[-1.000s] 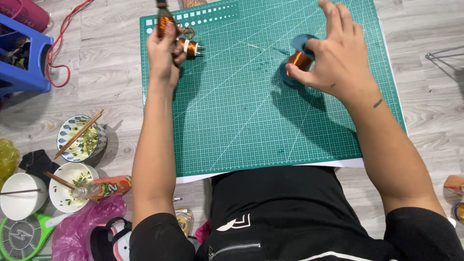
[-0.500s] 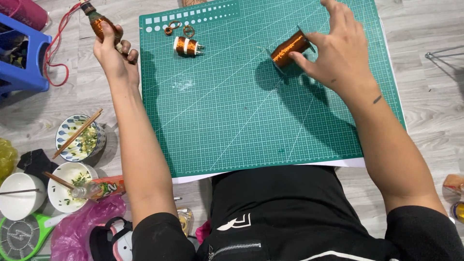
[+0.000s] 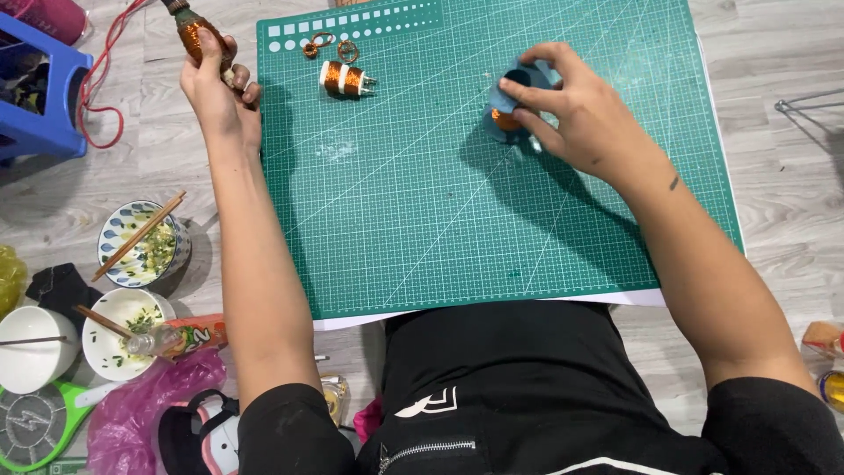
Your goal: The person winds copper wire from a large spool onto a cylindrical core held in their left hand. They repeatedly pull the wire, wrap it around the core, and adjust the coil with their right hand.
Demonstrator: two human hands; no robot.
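Two hands at a green mat (image 3: 422, 220), left hand (image 3: 215, 88) off its top-left corner, closed around a copper-wound tool (image 3: 195, 31), right hand (image 3: 580, 114) near the top edge, fingers gripping a blue spool (image 3: 510, 92), copper coil (image 3: 345, 79) lying between, orange packet (image 3: 189, 334) on floor left.

Person, head view. Black short-sleeved top; sleeves end above the elbows, forearms bare. Left hand (image 3: 215, 88) at 11 o'clock, right hand (image 3: 576, 114) at 1 o'clock, both ungloved. Black garment at 6 o'clock (white emblem, zip, white stripe). Small dark mark on right forearm.
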